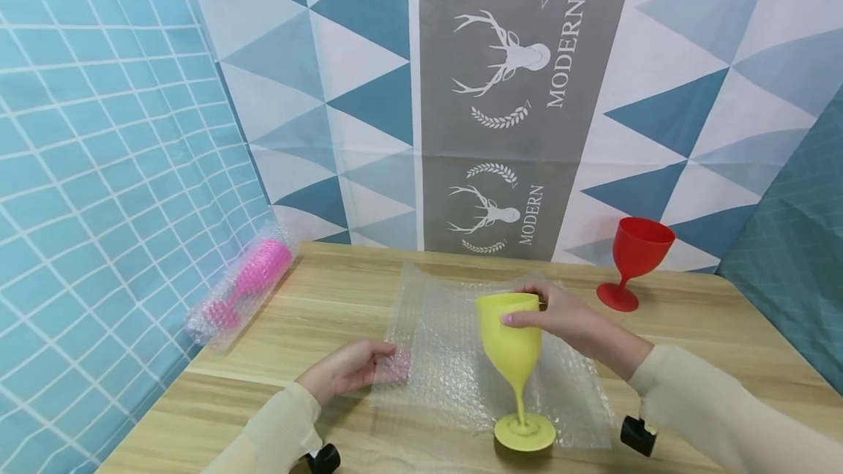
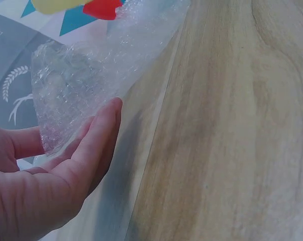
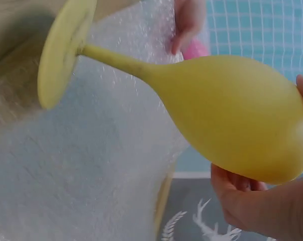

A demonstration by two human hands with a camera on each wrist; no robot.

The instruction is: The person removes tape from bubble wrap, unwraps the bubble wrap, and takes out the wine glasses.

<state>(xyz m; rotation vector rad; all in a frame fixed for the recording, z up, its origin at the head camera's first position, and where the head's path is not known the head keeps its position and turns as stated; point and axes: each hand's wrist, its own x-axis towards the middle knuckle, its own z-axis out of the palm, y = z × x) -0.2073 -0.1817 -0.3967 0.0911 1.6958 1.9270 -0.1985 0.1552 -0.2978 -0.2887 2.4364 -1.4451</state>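
Observation:
A yellow goblet (image 1: 510, 335) is held near its rim by my right hand (image 1: 560, 317), thumb on the near side and fingers behind. In the right wrist view the yellow goblet (image 3: 226, 110) shows its whole stem and round foot. Beneath it a sheet of bubble wrap (image 1: 441, 335) is spread on the table. My left hand (image 1: 356, 368) pinches the left edge of that sheet. Seen from the left wrist, the bubble wrap (image 2: 86, 85) is lifted at this edge, between the thumb and fingers of the left hand (image 2: 66, 170).
A red goblet (image 1: 639, 254) stands upright at the back right of the wooden table (image 1: 329, 276). On the far left lies a pink goblet (image 1: 260, 269) rolled in bubble wrap. Patterned cloth hangs behind the table, with blue checked cloth (image 1: 99, 167) to the left.

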